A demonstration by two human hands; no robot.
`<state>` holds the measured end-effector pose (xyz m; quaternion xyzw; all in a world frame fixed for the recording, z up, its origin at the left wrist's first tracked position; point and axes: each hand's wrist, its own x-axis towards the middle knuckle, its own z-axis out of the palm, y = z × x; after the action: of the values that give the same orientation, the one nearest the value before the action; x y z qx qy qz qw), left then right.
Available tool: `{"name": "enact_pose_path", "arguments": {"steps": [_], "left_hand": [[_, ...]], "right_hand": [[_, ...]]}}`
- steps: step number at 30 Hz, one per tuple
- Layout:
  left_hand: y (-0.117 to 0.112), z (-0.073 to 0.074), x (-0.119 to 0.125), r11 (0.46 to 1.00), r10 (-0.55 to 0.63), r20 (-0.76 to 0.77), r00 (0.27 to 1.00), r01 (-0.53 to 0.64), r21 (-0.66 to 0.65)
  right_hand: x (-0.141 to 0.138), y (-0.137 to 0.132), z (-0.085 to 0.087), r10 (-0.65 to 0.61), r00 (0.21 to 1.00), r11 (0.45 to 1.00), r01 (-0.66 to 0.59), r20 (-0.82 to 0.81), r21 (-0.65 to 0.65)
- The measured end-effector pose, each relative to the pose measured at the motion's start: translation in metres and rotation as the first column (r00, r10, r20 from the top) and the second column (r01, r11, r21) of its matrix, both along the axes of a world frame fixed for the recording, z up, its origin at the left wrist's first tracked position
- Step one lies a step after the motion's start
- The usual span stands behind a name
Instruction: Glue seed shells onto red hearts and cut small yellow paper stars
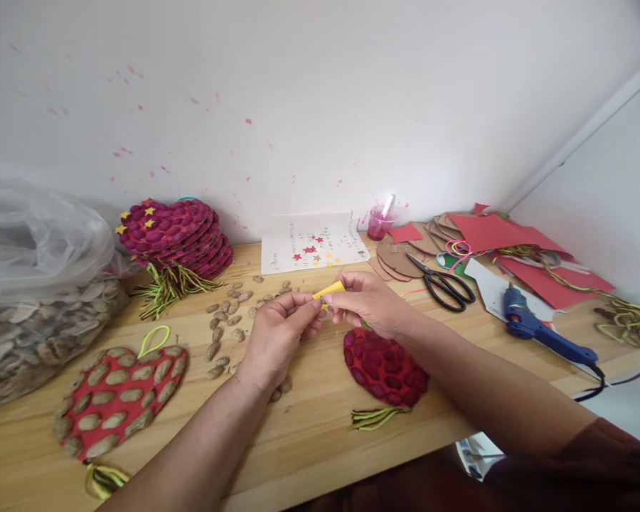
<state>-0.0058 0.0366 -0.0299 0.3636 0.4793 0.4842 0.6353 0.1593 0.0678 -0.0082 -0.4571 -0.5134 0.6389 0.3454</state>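
Note:
Both my hands meet over the middle of the wooden table, pinching a small strip of yellow paper [331, 290]. My left hand [280, 334] grips its near left end, and my right hand [370, 302] holds the right side between thumb and fingers. Just below my right hand lies a heart covered in purple-painted peanut shells [387, 366], with a green yarn tassel [378, 418]. Loose peanut shells [218, 332] lie left of my left hand. Farther left is a red heart with unpainted shells [122, 395] and a yellow-green loop.
A plastic bag of shells [43, 313] stands left, beside stacked purple hearts [176, 235]. Paper with stars [312, 245] lies at the wall near a pink cup [377, 224]. Black scissors [448, 284], a blue glue gun [544, 331], red sheets [560, 274] and yarn [632, 323] are right.

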Motion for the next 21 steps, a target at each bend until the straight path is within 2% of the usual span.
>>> {"name": "enact_pose_path", "arguments": {"steps": [5, 10, 16, 21], "left_hand": [[0.0006, -0.0007, -0.0007, 1.0, 0.011, -0.005, 1.0, -0.011, -0.014], [0.001, -0.0026, -0.0008, 1.0, 0.014, -0.023, 1.0, -0.014, 0.011], [0.0015, -0.0064, 0.0001, 0.997, -0.006, -0.054, 0.999, 0.01, 0.078], [0.0025, -0.009, -0.0002, 0.998, 0.017, -0.046, 0.999, -0.014, 0.067]], "right_hand": [[0.0054, 0.0052, -0.0005, 0.02, 0.999, 1.0, -0.02, -0.029, 0.005], [0.0059, 0.0055, 0.0006, 0.054, 0.998, 0.998, -0.055, 0.014, 0.027], [0.0014, -0.0006, 0.0008, 0.003, 0.987, 0.99, -0.025, 0.158, 0.14], [0.0062, 0.0031, 0.0051, -0.007, 0.972, 0.959, -0.059, 0.233, 0.278]]}}
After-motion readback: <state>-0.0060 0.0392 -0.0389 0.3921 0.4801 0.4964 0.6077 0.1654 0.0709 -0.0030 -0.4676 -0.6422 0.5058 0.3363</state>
